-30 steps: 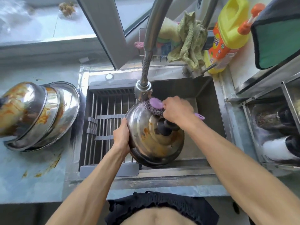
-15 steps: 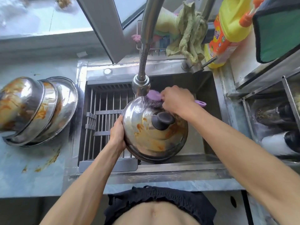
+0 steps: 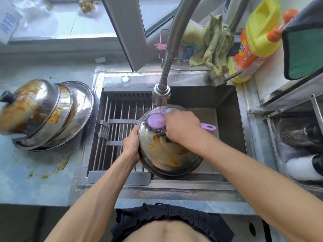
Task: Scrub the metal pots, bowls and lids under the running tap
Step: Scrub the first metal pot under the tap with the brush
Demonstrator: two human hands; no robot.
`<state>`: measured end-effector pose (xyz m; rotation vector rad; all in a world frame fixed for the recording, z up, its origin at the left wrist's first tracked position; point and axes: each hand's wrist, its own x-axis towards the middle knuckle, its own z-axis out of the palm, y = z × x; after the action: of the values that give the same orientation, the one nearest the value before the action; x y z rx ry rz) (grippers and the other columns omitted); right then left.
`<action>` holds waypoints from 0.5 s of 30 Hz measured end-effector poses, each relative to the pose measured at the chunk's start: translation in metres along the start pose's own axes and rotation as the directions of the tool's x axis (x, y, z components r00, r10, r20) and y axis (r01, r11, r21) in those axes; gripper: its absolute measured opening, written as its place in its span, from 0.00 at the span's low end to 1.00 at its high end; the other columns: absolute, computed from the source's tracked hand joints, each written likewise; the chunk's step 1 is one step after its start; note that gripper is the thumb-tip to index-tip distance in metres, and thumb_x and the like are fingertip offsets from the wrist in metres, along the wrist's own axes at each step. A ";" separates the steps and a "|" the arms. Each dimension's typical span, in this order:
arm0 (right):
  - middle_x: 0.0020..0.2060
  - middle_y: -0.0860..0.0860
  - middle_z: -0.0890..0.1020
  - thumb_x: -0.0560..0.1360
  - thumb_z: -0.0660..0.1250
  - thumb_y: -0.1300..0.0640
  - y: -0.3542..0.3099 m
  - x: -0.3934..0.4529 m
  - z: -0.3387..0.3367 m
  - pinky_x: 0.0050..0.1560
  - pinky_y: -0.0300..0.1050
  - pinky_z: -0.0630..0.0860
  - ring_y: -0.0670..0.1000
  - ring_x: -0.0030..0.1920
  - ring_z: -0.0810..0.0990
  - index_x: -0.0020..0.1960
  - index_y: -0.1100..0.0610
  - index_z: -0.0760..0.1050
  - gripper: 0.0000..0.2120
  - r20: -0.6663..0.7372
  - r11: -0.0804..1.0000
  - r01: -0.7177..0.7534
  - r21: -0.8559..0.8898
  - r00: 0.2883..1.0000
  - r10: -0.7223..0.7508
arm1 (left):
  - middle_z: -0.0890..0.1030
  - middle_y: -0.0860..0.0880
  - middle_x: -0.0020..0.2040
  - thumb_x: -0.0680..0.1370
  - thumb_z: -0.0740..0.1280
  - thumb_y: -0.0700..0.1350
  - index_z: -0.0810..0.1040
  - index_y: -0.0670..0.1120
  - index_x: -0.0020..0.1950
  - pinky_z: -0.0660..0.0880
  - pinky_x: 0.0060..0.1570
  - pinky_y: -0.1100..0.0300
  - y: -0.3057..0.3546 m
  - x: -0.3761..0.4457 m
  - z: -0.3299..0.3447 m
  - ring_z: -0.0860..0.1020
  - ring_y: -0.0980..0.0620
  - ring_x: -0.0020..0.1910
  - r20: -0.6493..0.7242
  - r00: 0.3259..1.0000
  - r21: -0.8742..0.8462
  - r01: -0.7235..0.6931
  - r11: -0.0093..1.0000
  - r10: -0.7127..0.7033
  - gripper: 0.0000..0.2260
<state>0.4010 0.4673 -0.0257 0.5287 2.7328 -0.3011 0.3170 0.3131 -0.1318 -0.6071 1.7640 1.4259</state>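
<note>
glossy stainless-steel lid point(image 3: 167, 154), smeared orange; purple plastic scrubber point(image 3: 156, 120) with coarse wire-wool pad; shiny metal tap point(image 3: 161, 95); dull brushed-steel sink point(image 3: 230, 130); rough green cloth point(image 3: 214, 46); glossy yellow plastic detergent bottle point(image 3: 258, 34).

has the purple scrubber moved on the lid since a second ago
Yes. The purple scrubber sat at the lid's far rim by the tap head; now it lies lower and further left on the dome, the right hand covering the knob.
</note>
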 end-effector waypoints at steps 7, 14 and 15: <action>0.55 0.57 0.80 0.77 0.59 0.59 -0.018 -0.040 0.019 0.44 0.47 0.67 0.62 0.54 0.81 0.62 0.55 0.76 0.16 -0.017 0.995 -0.049 0.087 0.999 0.051 | 0.88 0.42 0.47 0.77 0.69 0.58 0.84 0.43 0.54 0.82 0.56 0.41 -0.001 -0.011 0.003 0.86 0.41 0.49 -0.002 1.000 0.001 0.009 1.000 -0.009 0.18; 0.55 0.58 0.81 0.77 0.59 0.57 0.000 -0.062 0.022 0.48 0.50 0.71 0.63 0.55 0.79 0.60 0.55 0.77 0.14 -0.036 0.878 -0.352 0.324 0.923 0.383 | 0.86 0.42 0.48 0.81 0.65 0.57 0.78 0.40 0.53 0.83 0.50 0.49 0.000 -0.035 0.036 0.85 0.43 0.45 -0.058 0.998 -0.132 -0.002 0.991 -0.006 0.19; 0.55 0.58 0.80 0.78 0.59 0.57 -0.008 -0.065 0.021 0.47 0.50 0.70 0.63 0.55 0.79 0.61 0.55 0.77 0.15 -0.053 0.883 -0.327 0.336 0.930 0.365 | 0.85 0.42 0.48 0.81 0.65 0.59 0.77 0.40 0.53 0.83 0.52 0.48 0.002 -0.036 0.042 0.85 0.43 0.46 -0.077 0.997 -0.133 -0.008 0.991 -0.002 0.21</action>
<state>0.4605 0.4331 -0.0200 1.1420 2.6365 -0.6462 0.3481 0.3501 -0.1046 -0.7389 1.7387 1.5506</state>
